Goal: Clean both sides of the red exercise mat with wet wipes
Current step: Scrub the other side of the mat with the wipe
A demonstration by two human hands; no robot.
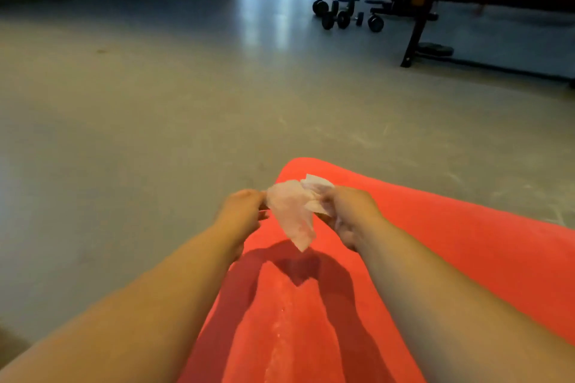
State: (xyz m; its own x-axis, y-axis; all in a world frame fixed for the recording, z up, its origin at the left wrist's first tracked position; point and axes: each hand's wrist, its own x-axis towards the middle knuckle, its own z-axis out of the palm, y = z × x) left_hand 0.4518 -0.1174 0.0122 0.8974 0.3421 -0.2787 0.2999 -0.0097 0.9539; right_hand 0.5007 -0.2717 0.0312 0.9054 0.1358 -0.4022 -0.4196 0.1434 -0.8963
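The left hand [244,207] pinches one edge of a thin, crumpled white wet wipe [292,214]; the right hand [348,214] grips its other side (fingers blurred), holding it above the flat red foam exercise mat [466,242]. Bare grey floor [124,134] spreads left; black dumbbells [339,14] stand far off.

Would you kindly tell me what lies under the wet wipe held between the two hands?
The red exercise mat, bearing the shadow of the wet wipe and a glistening wet streak nearer the camera. The floor beneath the mat is covered, so unseen.
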